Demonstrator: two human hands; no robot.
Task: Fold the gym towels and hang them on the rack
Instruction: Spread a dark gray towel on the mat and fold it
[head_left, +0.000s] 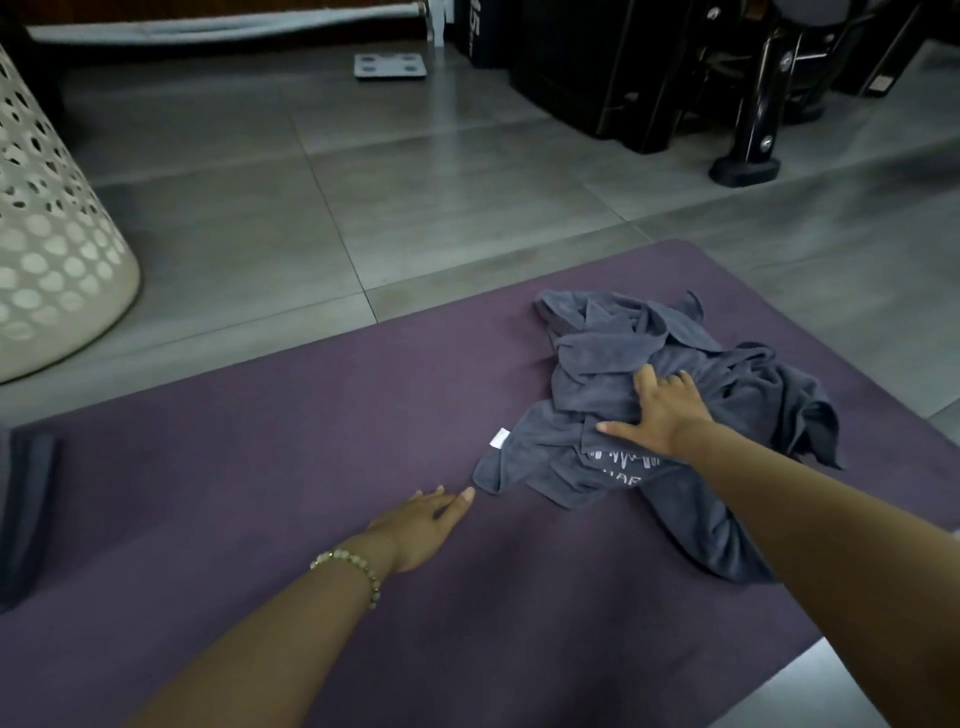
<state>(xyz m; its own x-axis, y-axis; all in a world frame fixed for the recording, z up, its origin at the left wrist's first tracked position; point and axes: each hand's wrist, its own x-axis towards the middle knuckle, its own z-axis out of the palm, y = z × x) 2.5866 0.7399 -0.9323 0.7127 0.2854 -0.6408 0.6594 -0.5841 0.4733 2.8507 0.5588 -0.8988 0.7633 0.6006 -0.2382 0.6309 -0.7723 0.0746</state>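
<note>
Pressing the crumpled grey towels (613, 358), heaped far-to-near, your right hand (660, 410) lies spread; your left hand (421, 525) sits straight-fingered near their left-pointing corner (485, 475).

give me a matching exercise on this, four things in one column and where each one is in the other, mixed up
1 right hand
2 left hand
3 white perforated plastic basket
4 flat grey bathroom scale

a far floor by the wall
b pressing the crumpled grey towels
c tiles at the left edge
d over the purple mat, near a towel corner

Pairs: 1-b, 2-d, 3-c, 4-a
</note>
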